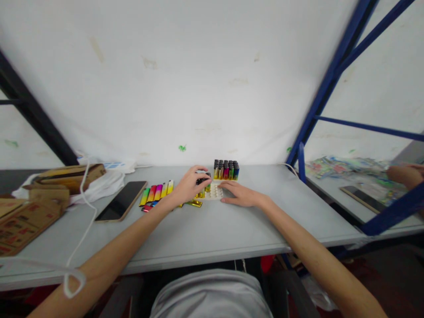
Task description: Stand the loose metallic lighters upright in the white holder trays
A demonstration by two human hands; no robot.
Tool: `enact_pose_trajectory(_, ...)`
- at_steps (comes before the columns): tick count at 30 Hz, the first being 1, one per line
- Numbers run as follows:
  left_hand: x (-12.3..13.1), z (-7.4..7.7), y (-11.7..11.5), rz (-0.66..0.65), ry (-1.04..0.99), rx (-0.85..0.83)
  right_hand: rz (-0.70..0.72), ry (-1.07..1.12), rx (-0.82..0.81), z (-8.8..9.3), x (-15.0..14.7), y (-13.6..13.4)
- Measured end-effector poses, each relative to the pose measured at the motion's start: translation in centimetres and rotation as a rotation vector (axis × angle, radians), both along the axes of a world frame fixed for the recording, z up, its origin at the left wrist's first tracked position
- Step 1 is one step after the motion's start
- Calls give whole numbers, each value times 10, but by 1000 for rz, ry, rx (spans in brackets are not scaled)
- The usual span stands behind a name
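My left hand (191, 185) is above the left part of a white tray with rows of small holes (216, 192). Its thumb and fingers close around the black top of a shiny yellow-green lighter (208, 187) standing in the tray. A few more gold lighters are partly hidden under that hand. My right hand (241, 194) lies at the tray's right side, thumb and fingers stretched apart and touching its edge. Behind the tray, a block of upright lighters with black tops (226, 170) stands in rows. To the left lies a row of colourful lighters (156, 192).
A gold lighter (194, 203) lies in front of the tray. Farther left are a phone (122, 201), a white cable (86, 212), white plastic and cardboard boxes (31, 221). A blue metal frame (318, 101) rises at the right, and a white wall backs the grey table (212, 234).
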State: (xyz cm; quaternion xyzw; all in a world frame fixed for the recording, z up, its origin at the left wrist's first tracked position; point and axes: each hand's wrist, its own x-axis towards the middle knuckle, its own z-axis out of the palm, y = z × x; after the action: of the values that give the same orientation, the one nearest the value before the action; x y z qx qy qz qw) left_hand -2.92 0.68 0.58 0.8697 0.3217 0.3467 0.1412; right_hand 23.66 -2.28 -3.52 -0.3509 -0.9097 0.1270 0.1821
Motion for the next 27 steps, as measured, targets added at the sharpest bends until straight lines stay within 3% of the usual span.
enact_pose_trajectory(7, 2, -4, 1, 36, -69, -42, 9, 3, 13, 0, 0, 0)
enact_pose_trajectory(18, 8, -7, 0, 108, -106, 106, 3, 23, 4, -1, 0, 1)
enact_pose_trajectory(27, 7, -3, -3, 60, -231, -62, 8, 19, 0, -2, 1, 1)
